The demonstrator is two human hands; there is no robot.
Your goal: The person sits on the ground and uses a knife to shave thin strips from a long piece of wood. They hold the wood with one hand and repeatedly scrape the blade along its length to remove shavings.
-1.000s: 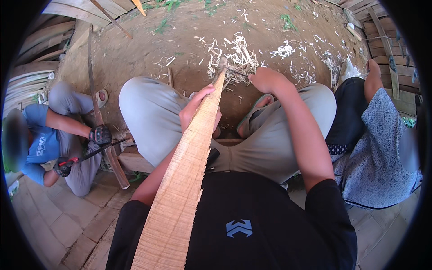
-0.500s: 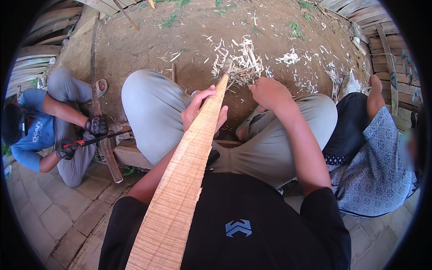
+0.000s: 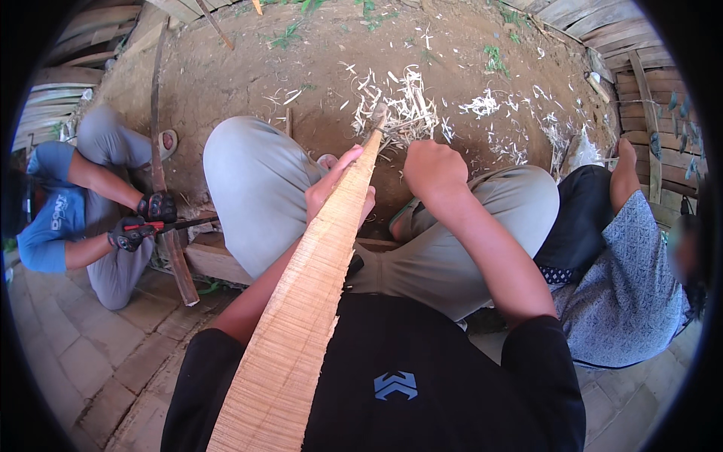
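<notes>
A long, pale split strip of bamboo (image 3: pixel 301 316) runs from my lap up to the dirt ground, its tip among the shavings (image 3: pixel 403 109). My left hand (image 3: pixel 339 188) grips the strip partway up, fingers wrapped around it. My right hand (image 3: pixel 433 169) is a closed fist just right of the strip's tip; a tool seems to reach from it to the tip, though I cannot make it out clearly. I sit with both knees in grey trousers spread apart.
On the left a crouching person in blue with black gloves (image 3: pixel 143 218) holds a red-handled tool against a dark pole (image 3: pixel 169 218). On the right sits a person in patterned blue cloth (image 3: pixel 625 286). Wooden planks (image 3: pixel 648 113) border the dirt.
My right fist has shifted slightly nearer the strip's tip. The person on the left has moved the gloved hands and tool along the pole.
</notes>
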